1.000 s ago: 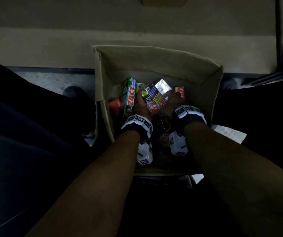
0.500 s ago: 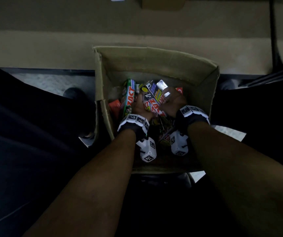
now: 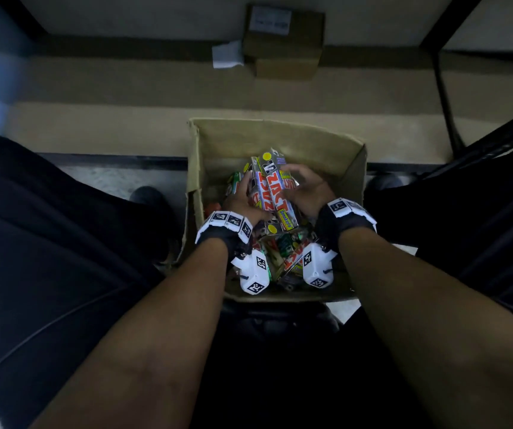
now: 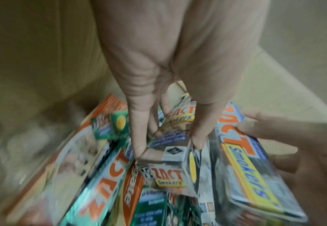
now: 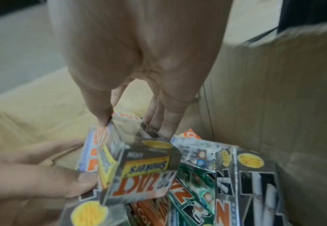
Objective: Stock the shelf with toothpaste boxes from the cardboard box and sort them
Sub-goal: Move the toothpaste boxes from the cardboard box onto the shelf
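An open cardboard box stands on the floor between my legs, with loose toothpaste boxes in it. Both hands clasp a bundle of silver ZACT Smokers boxes from either side, just above the pile. My left hand grips the bundle's left side. In the left wrist view its thumb and fingers pinch one silver box. My right hand holds the right side. The right wrist view has it pinching another silver box by its end.
Green ZACT boxes and orange ones lie loose under the bundle. A small brown parcel and a white paper sit on the floor ahead. A black frame leg stands at the right, and a dark shoe at the left.
Both hands have closed in on the silver boxes and gathered them into one bundle, raised a little above the pile. The head view has tilted up toward the floor ahead.
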`<control>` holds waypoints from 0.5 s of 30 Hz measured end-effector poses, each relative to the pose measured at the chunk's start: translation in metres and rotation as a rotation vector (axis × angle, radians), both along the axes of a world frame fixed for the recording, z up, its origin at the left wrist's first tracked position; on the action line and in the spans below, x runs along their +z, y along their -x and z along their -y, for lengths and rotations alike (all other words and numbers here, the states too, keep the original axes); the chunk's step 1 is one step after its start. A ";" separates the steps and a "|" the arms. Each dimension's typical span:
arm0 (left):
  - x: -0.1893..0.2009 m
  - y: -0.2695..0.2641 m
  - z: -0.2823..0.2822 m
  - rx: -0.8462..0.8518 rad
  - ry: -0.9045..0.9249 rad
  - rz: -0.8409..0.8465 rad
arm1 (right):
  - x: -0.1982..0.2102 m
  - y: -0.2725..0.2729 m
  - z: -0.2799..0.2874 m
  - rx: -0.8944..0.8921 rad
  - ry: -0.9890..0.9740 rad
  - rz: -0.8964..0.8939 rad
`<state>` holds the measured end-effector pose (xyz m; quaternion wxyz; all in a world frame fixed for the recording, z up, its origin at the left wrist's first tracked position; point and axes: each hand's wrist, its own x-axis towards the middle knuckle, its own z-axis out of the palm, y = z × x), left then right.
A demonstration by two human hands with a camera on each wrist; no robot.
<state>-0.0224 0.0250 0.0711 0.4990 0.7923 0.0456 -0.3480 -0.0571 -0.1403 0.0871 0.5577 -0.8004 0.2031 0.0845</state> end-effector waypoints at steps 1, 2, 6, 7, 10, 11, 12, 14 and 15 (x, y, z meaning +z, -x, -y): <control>0.004 0.001 -0.002 -0.020 -0.006 0.038 | 0.002 0.002 0.000 -0.013 -0.032 0.008; 0.009 0.001 -0.004 -0.031 -0.001 0.068 | 0.007 0.005 -0.001 -0.009 -0.045 0.006; 0.031 0.006 -0.009 -0.097 0.028 0.171 | 0.026 0.021 0.001 -0.024 -0.131 0.086; 0.037 0.009 -0.010 -0.116 0.038 0.188 | 0.031 0.024 0.001 -0.025 -0.143 0.105; 0.053 0.014 -0.012 -0.154 0.074 0.209 | 0.053 0.029 -0.001 0.001 -0.086 0.087; 0.060 0.015 -0.012 -0.157 0.090 0.218 | 0.059 0.030 -0.001 0.016 -0.066 0.080; 0.067 0.016 -0.012 -0.154 0.101 0.217 | 0.066 0.031 -0.002 0.029 -0.052 0.076; 0.083 0.017 -0.012 -0.142 0.120 0.209 | 0.078 0.033 -0.003 0.025 -0.027 0.079; 0.093 0.018 -0.013 -0.137 0.126 0.219 | 0.083 0.033 -0.004 0.019 -0.023 0.095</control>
